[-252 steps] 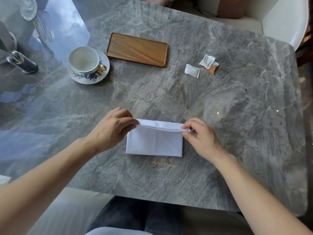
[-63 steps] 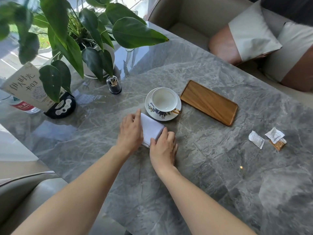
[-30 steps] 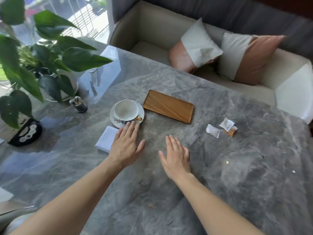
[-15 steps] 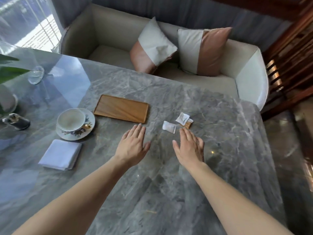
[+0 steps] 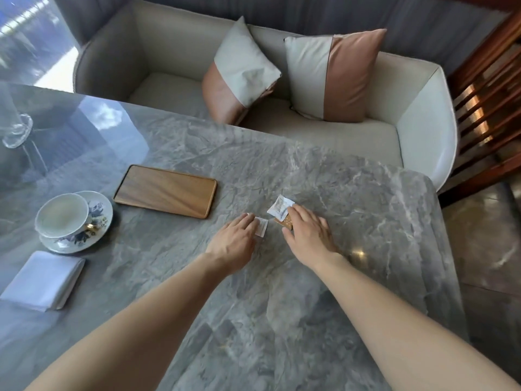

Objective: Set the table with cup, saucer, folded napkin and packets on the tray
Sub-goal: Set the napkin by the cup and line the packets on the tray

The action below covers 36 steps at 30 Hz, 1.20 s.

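Note:
A wooden tray (image 5: 166, 190) lies bare on the grey marble table (image 5: 352, 198). Left of it a white cup (image 5: 62, 215) stands on a flowered saucer (image 5: 100, 218). The folded white napkin (image 5: 42, 279) lies in front of the saucer. Right of the tray are three packets. My left hand (image 5: 234, 244) has its fingertips on a small white packet (image 5: 262, 230). My right hand (image 5: 307, 235) rests its fingers on a brown packet (image 5: 286, 222), beside a larger white packet (image 5: 279, 207). Neither packet is lifted.
A glass object (image 5: 15, 131) stands at the table's far left. Beyond the far edge is a beige sofa (image 5: 324, 131) with two cushions. The table's right edge drops to a tiled floor beside a wooden chair (image 5: 485, 108).
The napkin was folded and set down by the saucer. Both hands then left it, moved right across the table with the view, and now touch the packets.

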Each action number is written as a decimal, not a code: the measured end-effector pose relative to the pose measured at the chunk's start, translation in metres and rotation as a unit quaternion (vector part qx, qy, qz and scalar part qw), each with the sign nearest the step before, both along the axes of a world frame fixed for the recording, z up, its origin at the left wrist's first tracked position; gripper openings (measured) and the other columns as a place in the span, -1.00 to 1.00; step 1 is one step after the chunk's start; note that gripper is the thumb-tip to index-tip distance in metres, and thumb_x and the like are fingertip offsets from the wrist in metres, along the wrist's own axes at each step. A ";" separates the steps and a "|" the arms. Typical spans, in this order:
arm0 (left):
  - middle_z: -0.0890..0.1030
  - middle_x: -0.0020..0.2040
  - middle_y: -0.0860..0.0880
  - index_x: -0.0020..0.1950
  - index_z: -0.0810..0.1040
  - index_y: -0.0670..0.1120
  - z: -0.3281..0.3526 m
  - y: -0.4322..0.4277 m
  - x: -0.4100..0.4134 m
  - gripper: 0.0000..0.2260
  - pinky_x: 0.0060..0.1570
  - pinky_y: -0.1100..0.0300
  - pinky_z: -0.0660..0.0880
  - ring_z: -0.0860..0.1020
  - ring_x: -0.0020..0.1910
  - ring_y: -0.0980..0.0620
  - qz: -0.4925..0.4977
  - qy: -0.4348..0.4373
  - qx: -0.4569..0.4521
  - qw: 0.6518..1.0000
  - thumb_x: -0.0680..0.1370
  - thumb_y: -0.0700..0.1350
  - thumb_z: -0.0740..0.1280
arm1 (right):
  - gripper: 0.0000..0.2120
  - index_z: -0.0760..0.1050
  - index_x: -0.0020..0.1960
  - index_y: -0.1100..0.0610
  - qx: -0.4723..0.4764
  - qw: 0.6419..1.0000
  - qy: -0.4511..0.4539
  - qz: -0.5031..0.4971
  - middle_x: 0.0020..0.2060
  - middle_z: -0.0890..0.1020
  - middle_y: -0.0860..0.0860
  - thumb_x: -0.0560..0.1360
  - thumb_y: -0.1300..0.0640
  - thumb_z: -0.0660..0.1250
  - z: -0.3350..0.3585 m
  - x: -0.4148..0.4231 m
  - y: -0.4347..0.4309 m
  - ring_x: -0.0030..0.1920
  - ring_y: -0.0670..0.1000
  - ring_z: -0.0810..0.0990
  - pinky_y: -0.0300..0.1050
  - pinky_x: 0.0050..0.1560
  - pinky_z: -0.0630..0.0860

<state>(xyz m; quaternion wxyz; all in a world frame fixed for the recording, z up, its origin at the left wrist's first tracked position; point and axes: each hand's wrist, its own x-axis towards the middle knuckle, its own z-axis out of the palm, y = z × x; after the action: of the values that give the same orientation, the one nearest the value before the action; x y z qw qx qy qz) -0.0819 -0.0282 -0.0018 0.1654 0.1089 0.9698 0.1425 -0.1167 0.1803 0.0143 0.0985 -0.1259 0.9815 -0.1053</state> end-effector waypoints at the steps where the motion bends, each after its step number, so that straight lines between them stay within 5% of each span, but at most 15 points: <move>1: 0.14 0.67 -0.02 0.66 0.14 -0.05 -0.003 0.001 -0.003 -0.48 0.61 0.08 0.08 0.07 0.66 -0.01 -0.002 -0.007 0.000 1.000 0.69 -0.03 0.09 | -0.49 0.24 0.52 0.06 -0.006 1.000 -0.006 0.011 0.55 0.27 -0.03 0.62 -0.07 0.18 -0.003 -0.008 -0.001 0.55 0.00 0.19 0.03 0.41 0.20; 7: 0.49 0.44 0.04 0.39 0.50 -0.02 -0.013 0.002 -0.008 -0.66 0.37 0.10 0.39 0.41 0.44 -0.05 0.044 0.056 0.012 0.997 0.60 -0.12 0.25 | -0.47 0.34 0.46 0.00 -0.033 0.997 -0.025 0.062 0.45 0.40 -0.08 0.54 -0.05 0.36 -0.019 -0.033 -0.009 0.47 0.00 0.31 -0.02 0.32 0.29; 14: 0.65 0.08 -0.01 0.12 0.60 -0.06 -0.015 0.006 -0.011 -0.84 0.07 0.09 0.46 0.53 0.12 -0.09 0.104 0.102 0.047 0.988 0.61 -0.16 0.26 | -0.79 0.52 0.12 0.11 -0.040 0.998 0.032 0.043 0.12 0.54 0.03 0.54 0.03 0.36 -0.027 -0.034 -0.012 0.21 0.13 0.47 0.04 0.11 0.43; 21: 0.61 -0.20 0.03 -0.06 0.58 -0.04 0.000 0.010 -0.014 -0.90 -0.32 0.18 0.36 0.56 -0.20 -0.04 0.261 0.026 0.199 0.944 0.62 -0.14 0.29 | -0.86 0.59 -0.05 0.20 -0.239 0.968 0.058 -0.051 -0.09 0.61 0.12 0.58 0.20 0.26 -0.018 -0.030 -0.014 -0.02 0.17 0.54 0.04 0.01 0.46; 27: 0.67 -0.12 0.00 0.08 0.64 -0.11 0.001 0.003 -0.007 -0.86 -0.24 0.15 0.48 0.63 -0.14 -0.02 0.332 -0.028 0.266 0.905 0.64 -0.17 0.29 | -0.84 0.56 0.14 0.18 -0.349 0.923 -0.009 -0.160 -0.03 0.65 0.08 0.59 0.26 0.26 -0.011 -0.009 -0.017 -0.06 0.05 0.57 -0.22 -0.11 0.37; 29: 0.68 -0.01 0.03 0.22 0.65 -0.09 -0.002 0.001 -0.005 -0.80 -0.11 0.21 0.45 0.61 -0.06 0.04 0.307 -0.027 0.234 0.922 0.65 -0.16 0.29 | -0.75 0.54 0.22 0.18 -0.346 0.920 -0.030 -0.181 0.03 0.64 0.12 0.56 0.29 0.27 -0.012 -0.003 -0.019 -0.01 0.08 0.59 -0.20 -0.05 0.40; 32: 0.64 0.11 -0.10 0.36 0.60 -0.07 -0.007 -0.003 -0.004 -0.71 0.00 0.21 0.39 0.60 0.10 -0.11 0.224 -0.025 0.156 0.962 0.66 -0.13 0.27 | -0.67 0.51 0.30 0.19 -0.301 0.930 -0.075 -0.199 0.16 0.57 0.15 0.54 0.30 0.27 -0.020 0.007 -0.020 0.14 0.13 0.55 -0.10 0.17 0.45; 36: 0.53 0.12 -0.07 0.44 0.52 -0.01 -0.005 -0.005 -0.004 -0.59 0.04 0.19 0.43 0.58 0.11 -0.12 0.193 -0.057 0.133 0.971 0.58 -0.08 0.38 | -0.80 0.58 0.11 0.20 -0.266 0.942 -0.065 -0.192 0.07 0.57 0.13 0.51 0.23 0.31 -0.028 0.016 -0.023 0.08 0.13 0.55 -0.11 0.10 0.42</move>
<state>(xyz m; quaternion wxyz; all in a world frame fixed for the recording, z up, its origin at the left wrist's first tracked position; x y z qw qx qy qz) -0.0857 -0.0330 -0.0064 0.1735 -0.0678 0.9340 0.3049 -0.1011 0.1569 -0.0137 0.1024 0.0509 0.9148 -0.3875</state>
